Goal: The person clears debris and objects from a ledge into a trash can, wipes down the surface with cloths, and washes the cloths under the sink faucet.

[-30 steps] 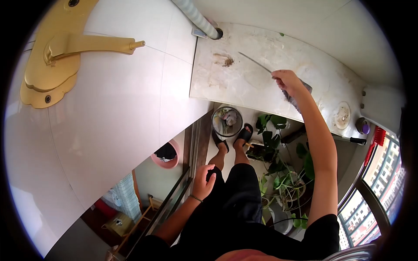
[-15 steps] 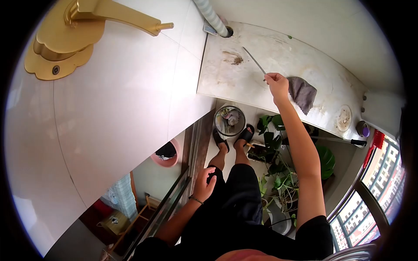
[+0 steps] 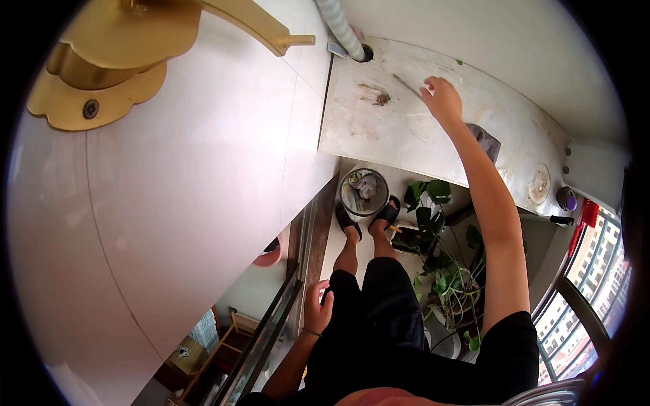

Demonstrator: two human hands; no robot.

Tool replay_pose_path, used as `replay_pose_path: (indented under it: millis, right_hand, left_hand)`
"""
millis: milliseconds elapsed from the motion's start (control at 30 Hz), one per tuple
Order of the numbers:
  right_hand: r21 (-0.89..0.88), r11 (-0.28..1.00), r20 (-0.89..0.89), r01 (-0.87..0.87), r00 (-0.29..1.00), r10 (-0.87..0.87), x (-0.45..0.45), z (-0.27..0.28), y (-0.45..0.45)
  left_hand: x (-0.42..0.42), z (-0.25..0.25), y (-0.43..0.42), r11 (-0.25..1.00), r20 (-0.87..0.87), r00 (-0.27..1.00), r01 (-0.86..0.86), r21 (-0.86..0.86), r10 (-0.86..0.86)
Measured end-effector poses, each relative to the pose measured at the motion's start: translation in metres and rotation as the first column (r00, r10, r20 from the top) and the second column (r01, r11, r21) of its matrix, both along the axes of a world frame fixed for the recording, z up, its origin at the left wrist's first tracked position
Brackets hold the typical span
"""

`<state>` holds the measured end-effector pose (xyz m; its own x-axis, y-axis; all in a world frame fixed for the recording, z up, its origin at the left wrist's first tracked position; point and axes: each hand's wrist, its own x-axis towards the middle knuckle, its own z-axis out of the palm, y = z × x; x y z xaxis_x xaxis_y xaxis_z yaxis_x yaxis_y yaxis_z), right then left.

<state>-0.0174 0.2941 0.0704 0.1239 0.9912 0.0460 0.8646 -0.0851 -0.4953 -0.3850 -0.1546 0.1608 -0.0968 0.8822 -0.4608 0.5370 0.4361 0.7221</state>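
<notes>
My right hand (image 3: 443,101) is over the stained white countertop (image 3: 440,139), its fingers loosely bent and apart. A thin grey metal strip (image 3: 407,87) slants across the counter beside the fingertips, its near end by the hand; no grip on it shows. The grey-brown cloth (image 3: 485,141) lies on the counter, partly hidden by my right forearm. Left of the strip is a patch of brown dirt (image 3: 382,99). My left hand (image 3: 317,309) hangs low by my thigh, fingers apart and holding nothing.
A ribbed pipe (image 3: 342,30) enters the counter's back left corner. Below the counter are a round bin (image 3: 364,192), my slippered feet and leafy potted plants (image 3: 433,220). A purple-topped jar (image 3: 567,198) stands at the right. A gold fixture (image 3: 115,40) juts from the left.
My right hand has let go of the strip, and its fingers have opened. The view has shifted, with the gold fixture now larger and closer. My left hand still hangs low.
</notes>
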Motion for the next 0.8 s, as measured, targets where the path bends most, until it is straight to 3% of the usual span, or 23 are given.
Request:
replay_pose_path:
  millis: [233,333,433,533,633,733,800]
  right_hand:
    - [0.192,0.979,-0.054,-0.072,0.995,0.084,-0.094,0.029,0.116]
    - [0.187,0.979,0.036,-0.079,0.997,0.074,-0.114,0.023,0.141]
    - [0.010,0.998,0.076,-0.057,0.996,0.056,-0.112,0.025,0.153]
    - [0.283,0.949,-0.149,0.139,0.984,-0.099,-0.102,0.020,0.146]
    - [0.200,0.956,-0.350,0.217,0.927,-0.137,-0.070,0.011,0.131]
    - [0.155,0.946,-0.357,0.284,0.909,-0.214,-0.014,-0.005,0.108]
    - [0.016,0.930,-0.307,0.366,0.887,-0.344,0.031,-0.013,0.096]
  left_hand:
    - [0.010,0.002,0.002,1.000,0.019,1.000,-0.010,-0.011,0.010]
    - [0.013,-0.001,-0.001,1.000,0.026,0.999,-0.021,-0.015,0.021]
    - [0.015,0.005,-0.004,0.999,0.018,0.999,-0.039,-0.036,0.040]
    - [0.013,0.002,-0.007,0.997,0.015,0.998,-0.056,-0.059,0.057]
    - [0.013,0.001,-0.005,0.996,0.019,0.998,-0.066,-0.059,0.067]
    - [0.011,0.002,0.000,0.996,0.039,0.997,-0.069,-0.063,0.071]
    - [0.007,-0.006,-0.007,0.995,0.057,0.995,-0.080,-0.058,0.084]
